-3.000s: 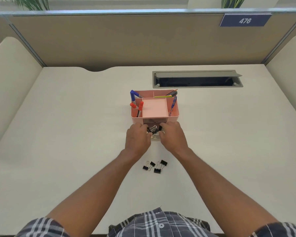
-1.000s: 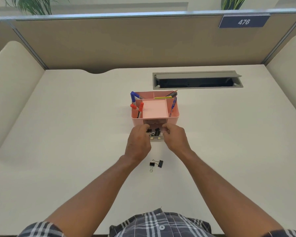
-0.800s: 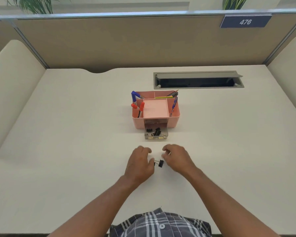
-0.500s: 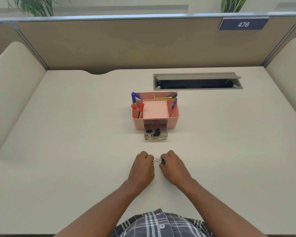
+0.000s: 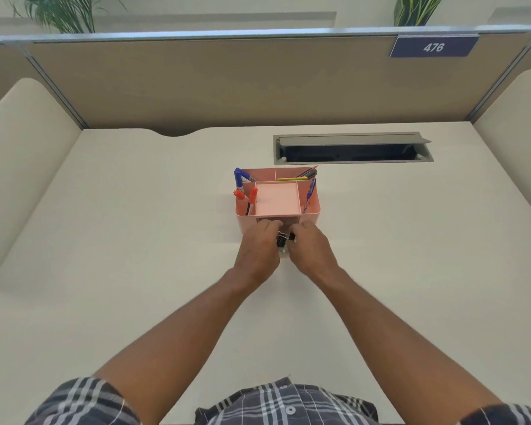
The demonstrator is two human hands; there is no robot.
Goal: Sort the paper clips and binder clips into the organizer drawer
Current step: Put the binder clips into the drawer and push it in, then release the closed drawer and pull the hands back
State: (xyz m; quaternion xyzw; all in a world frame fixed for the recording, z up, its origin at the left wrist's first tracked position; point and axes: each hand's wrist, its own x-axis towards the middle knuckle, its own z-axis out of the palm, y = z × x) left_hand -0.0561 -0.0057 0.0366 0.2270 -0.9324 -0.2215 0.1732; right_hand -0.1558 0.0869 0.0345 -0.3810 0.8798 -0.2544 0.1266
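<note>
Both hands met over the small clear plastic drawer (image 5: 284, 252), pulled out at 6 o'clock of the pink plastic desk organizer (image 5: 310, 214). Left hand (image 5: 259, 250) and right hand (image 5: 311, 250) were curled inward, fingertips nearly touching; whether either pinched anything could not be told. Small black binder clips with wire handles (image 5: 284, 239) showed between them, over the drawer. Judged light, stiff and springy, with slippery wire loops; best held by the black body. The cream desk (image 5: 135, 271) showed no loose clips, so sorting seemed nearly done.
</note>
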